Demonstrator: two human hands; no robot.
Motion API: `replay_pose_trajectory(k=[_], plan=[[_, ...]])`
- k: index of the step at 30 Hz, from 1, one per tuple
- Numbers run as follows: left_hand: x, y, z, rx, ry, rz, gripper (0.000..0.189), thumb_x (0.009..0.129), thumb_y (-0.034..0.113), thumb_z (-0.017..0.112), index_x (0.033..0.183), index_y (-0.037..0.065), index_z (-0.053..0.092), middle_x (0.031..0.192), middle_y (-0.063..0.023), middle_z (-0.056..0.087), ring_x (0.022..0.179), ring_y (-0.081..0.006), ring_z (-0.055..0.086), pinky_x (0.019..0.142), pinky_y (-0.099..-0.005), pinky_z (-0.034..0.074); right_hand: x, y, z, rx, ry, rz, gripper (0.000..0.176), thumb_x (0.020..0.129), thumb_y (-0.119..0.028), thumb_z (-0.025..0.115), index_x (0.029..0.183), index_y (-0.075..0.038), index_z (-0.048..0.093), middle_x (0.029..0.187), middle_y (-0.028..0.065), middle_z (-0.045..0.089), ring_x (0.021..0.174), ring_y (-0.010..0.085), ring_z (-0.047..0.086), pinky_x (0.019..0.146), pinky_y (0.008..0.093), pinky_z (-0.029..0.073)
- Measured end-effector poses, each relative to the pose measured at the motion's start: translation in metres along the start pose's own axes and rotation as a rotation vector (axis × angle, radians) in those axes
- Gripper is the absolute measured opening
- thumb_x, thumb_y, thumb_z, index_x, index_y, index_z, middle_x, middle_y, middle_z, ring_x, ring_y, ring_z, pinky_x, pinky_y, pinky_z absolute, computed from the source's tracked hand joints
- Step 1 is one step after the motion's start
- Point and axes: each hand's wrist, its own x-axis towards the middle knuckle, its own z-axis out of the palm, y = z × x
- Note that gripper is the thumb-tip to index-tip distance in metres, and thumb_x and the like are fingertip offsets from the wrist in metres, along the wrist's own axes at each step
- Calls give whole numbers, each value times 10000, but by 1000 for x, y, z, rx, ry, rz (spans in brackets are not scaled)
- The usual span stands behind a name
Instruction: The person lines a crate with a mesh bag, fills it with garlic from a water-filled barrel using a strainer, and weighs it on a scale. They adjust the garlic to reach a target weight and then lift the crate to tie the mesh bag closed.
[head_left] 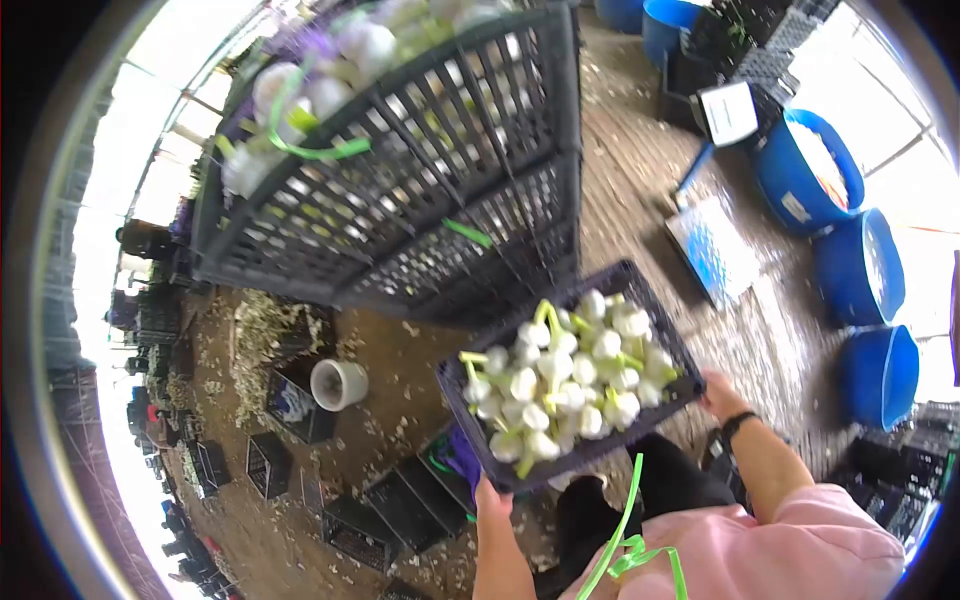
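A black plastic crate (610,448) is held in front of my body, tilted in view. It is heaped with white bulbs (560,375) that have short green stems and look like fresh garlic. My left hand (493,497) grips the crate's near left corner. At the right side my right hand (720,397) is closed on the rim, a dark band on its wrist. The fingertips of both hands are partly hidden by the crate. Just beyond stands a tall stack of black slatted crates (440,190), the top one full of similar white bulbs (365,45).
Blue tubs (880,375) line the right side. A platform scale (712,250) with a display (728,112) stands on the floor. To the left are a white bucket (339,385), black crates (268,465) and a pile of pale scraps (265,340). Green ribbon (635,555) hangs near my chest.
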Motion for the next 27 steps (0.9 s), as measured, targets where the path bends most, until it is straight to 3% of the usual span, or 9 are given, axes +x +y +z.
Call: replay_pose_trajectory(k=[2, 4, 6, 9, 12, 16, 18, 21, 27], plan=[[25, -6, -36, 88, 56, 35, 303, 924, 197, 432, 1163, 35, 522, 1144, -100, 582, 1028, -242, 580, 879, -412, 486, -8, -10, 4, -56, 4, -35, 154, 886, -71, 446, 901, -98, 597, 803, 17, 640, 684, 134, 629, 533, 273, 490], [22, -3, -47, 160, 38, 29, 264, 919, 148, 396, 1132, 42, 512, 1148, -111, 569, 1035, -308, 570, 826, -517, 489, 3, -3, -4, -166, -7, -51, 70, 857, -127, 536, 885, -119, 600, 758, 4, 622, 605, 126, 594, 506, 306, 473], [16, 1, -42, 253, 159, -22, 255, 902, 182, 416, 1115, 94, 524, 1091, -86, 583, 966, -293, 587, 787, -513, 492, 5, 0, -1, -163, 49, -83, 39, 828, -145, 571, 858, -133, 594, 723, -20, 571, 613, 104, 541, 531, 314, 452], [5, 4, -34, 337, 286, 8, 273, 871, 236, 456, 1114, 140, 534, 980, -56, 577, 823, -248, 580, 744, -479, 483, -9, -2, -2, -121, 176, -80, 39, 816, -162, 575, 845, -136, 576, 717, -32, 511, 665, 103, 499, 583, 315, 442], [-26, 10, 2, 307, 464, 103, 135, 840, 306, 493, 797, 180, 477, 665, 47, 430, 555, -106, 400, 529, -327, 340, -32, -9, 5, -157, 113, -107, 91, 857, -244, 565, 822, -163, 541, 729, -47, 464, 710, 86, 463, 650, 357, 474], [-32, 8, -1, 239, 451, 237, 142, 900, 256, 493, 825, 137, 475, 650, 21, 447, 552, -109, 439, 472, -295, 380, -19, -6, -7, -197, 67, -120, 115, 890, -276, 536, 841, -173, 526, 721, -49, 472, 677, 93, 478, 649, 346, 480], [-30, 7, 5, 191, 566, 261, 128, 901, 236, 496, 828, 133, 475, 626, 18, 451, 546, -102, 445, 457, -285, 373, -23, -13, -3, -236, 55, -88, 103, 923, -256, 496, 864, -177, 525, 726, -52, 496, 692, 83, 516, 645, 327, 487], [-38, 4, 5, 96, 505, 264, 96, 894, 196, 507, 842, 119, 480, 602, 12, 450, 496, -98, 431, 428, -262, 357, -25, -11, -8, -166, 25, -105, 58, 922, -174, 487, 925, -126, 518, 820, -10, 547, 755, 107, 535, 640, 311, 486], [-85, 30, 46, 280, 482, 314, 56, 891, 91, 506, 849, 82, 470, 564, 10, 422, 441, -93, 395, 410, -242, 366, -32, -16, -15, -241, 7, -140, 50, 917, -156, 502, 892, -122, 529, 747, -13, 524, 744, 107, 547, 687, 309, 513]])
